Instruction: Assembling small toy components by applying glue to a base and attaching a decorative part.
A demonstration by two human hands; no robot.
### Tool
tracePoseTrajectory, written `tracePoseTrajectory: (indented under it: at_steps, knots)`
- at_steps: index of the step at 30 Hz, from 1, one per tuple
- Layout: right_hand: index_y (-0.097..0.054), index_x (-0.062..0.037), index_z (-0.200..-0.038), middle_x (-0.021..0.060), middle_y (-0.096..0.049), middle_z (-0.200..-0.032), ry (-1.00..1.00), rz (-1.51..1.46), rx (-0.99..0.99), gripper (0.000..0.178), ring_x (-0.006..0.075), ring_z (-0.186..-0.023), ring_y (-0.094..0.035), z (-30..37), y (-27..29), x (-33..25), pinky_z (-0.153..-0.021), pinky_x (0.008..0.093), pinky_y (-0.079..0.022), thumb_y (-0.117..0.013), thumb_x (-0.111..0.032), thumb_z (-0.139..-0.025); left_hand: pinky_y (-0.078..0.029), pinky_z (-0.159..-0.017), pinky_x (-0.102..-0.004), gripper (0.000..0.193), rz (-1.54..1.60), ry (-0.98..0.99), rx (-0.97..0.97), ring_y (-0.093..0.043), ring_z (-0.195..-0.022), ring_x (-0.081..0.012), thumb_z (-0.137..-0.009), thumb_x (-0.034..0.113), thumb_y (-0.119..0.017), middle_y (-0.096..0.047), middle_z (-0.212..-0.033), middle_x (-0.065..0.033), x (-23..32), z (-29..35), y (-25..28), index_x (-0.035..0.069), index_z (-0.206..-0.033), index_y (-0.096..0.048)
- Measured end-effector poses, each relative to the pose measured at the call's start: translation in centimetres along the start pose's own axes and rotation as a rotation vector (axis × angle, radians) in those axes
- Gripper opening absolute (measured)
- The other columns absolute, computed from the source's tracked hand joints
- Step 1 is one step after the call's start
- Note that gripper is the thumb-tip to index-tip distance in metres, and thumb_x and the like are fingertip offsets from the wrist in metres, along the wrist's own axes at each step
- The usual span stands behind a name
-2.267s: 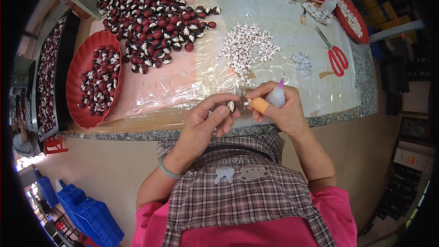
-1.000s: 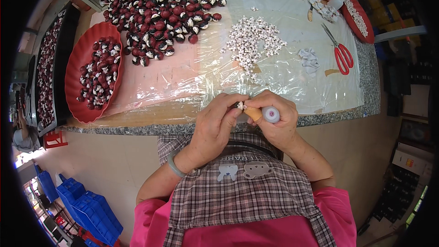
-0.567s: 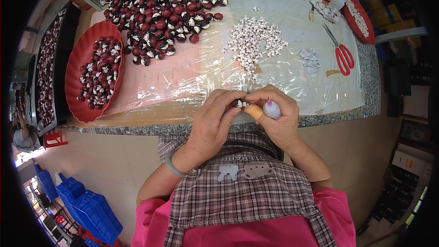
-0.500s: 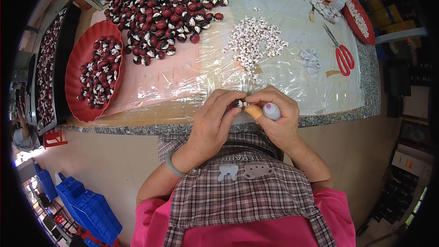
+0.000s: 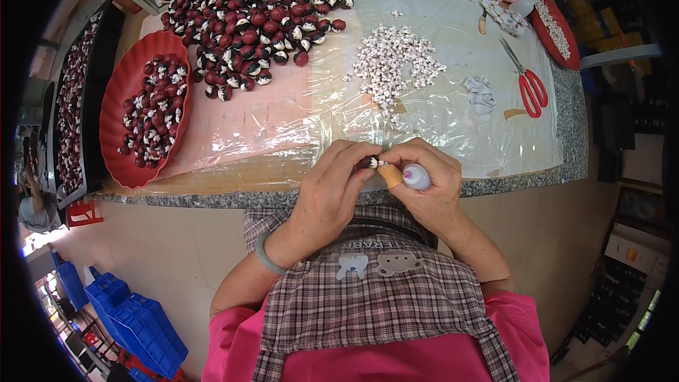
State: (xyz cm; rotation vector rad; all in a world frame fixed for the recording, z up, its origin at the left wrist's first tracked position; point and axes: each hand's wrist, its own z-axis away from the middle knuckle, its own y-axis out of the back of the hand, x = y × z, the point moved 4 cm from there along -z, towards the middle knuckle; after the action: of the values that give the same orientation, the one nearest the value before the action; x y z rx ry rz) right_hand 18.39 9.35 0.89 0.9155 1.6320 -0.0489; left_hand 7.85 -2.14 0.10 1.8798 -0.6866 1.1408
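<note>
At the table's front edge my left hand (image 5: 327, 182) pinches a small black-and-white ball (image 5: 370, 162), mostly hidden by the fingers. My right hand (image 5: 437, 187) is closed beside it, its fingertips almost touching the ball. Between the right thumb and forefinger shows a tiny white piece (image 5: 382, 163). A tan covering (image 5: 390, 175) wraps the right thumb. Tucked in the same hand is a small whitish squeeze bottle (image 5: 416, 177) with a pinkish tip. Ahead lies a pile of small white pieces (image 5: 396, 64); a heap of dark red, black and white balls (image 5: 247, 28) spreads at the far left.
A red scalloped bowl (image 5: 113, 117) of balls with white pieces attached stands at left, beside a long black tray (image 5: 90, 85). Red-handled scissors (image 5: 530, 88) and a crumpled white cloth (image 5: 481, 95) lie at right. Farther right sits a red dish (image 5: 566, 49) of white pieces.
The bottle in my right hand has tilted and shifted slightly left and down. Both hands stay together around the ball, with only small finger movements. The red bowl appears nearly unmoved.
</note>
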Motion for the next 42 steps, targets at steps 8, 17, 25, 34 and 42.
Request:
tracePoseTrajectory:
  at_steps: [8,17,25,34,42]
  knots:
    - [-0.065,-0.0006,-0.086,0.0101,-0.066,-0.081,-0.096,-0.072,0.047,0.018,0.0197,-0.072,-0.066,0.5,-0.4,0.2,-0.063,0.0279,-0.051,-0.075,0.003,-0.071,-0.05,-0.072,-0.0362,0.029,0.0,-0.034,0.006,-0.059,-0.085,-0.0338,-0.084,-0.004,-0.057,-0.056,-0.099,-0.0178,-0.3,0.4,-0.3,-0.001,-0.113,-0.054]
    - [-0.065,-0.0021,-0.102,0.0067,-0.062,-0.089,-0.183,-0.371,0.036,0.027,0.0115,-0.074,-0.06,-0.2,0.0,0.2,-0.061,0.0221,-0.049,-0.071,0.004,-0.077,-0.04,-0.053,-0.0177,0.02,0.985,0.449,0.07,-0.052,-0.067,-0.005,-0.095,0.009,-0.049,-0.062,-0.098,-0.008,-1.8,0.4,1.1,0.005,-0.115,-0.051]
    - [-0.062,0.0006,-0.099,0.0052,-0.058,-0.081,-0.231,-0.314,0.056,0.017,0.0089,-0.062,-0.053,0.6,2.0,1.8,-0.053,0.0208,-0.044,-0.065,0.002,-0.083,-0.043,-0.079,-0.0279,0.022,-0.791,-0.039,0.56,-0.055,-0.09,-0.0191,-0.089,0.001,-0.052,-0.059,-0.104,-0.0095,-2.1,-0.6,18.3,0.001,-0.11,-0.059]
    - [-0.067,-0.002,-0.095,0.0046,-0.063,-0.082,-0.271,-0.287,0.047,0.017,0.008,-0.068,-0.057,0.3,1.9,1.3,-0.054,0.0203,-0.046,-0.071,0.002,-0.078,-0.036,-0.085,-0.0389,0.031,-0.994,-0.183,0.337,-0.05,-0.104,-0.0263,-0.071,-0.001,-0.066,-0.062,-0.104,-0.0022,-2.7,-4.4,12.2,0.009,-0.1,-0.065]
    - [-0.059,-0.0033,-0.104,0.0035,-0.059,-0.081,-0.355,-0.202,0.002,0.03,0.0082,-0.072,-0.053,1.0,2.3,1.7,-0.065,0.0216,-0.044,-0.069,0.004,-0.077,-0.037,-0.083,-0.0378,0.023,-0.898,-0.264,0.396,-0.053,-0.1,-0.0254,-0.073,0.0,-0.066,-0.061,-0.096,-0.0039,-3.1,-5.2,11.5,0.008,-0.094,-0.063]
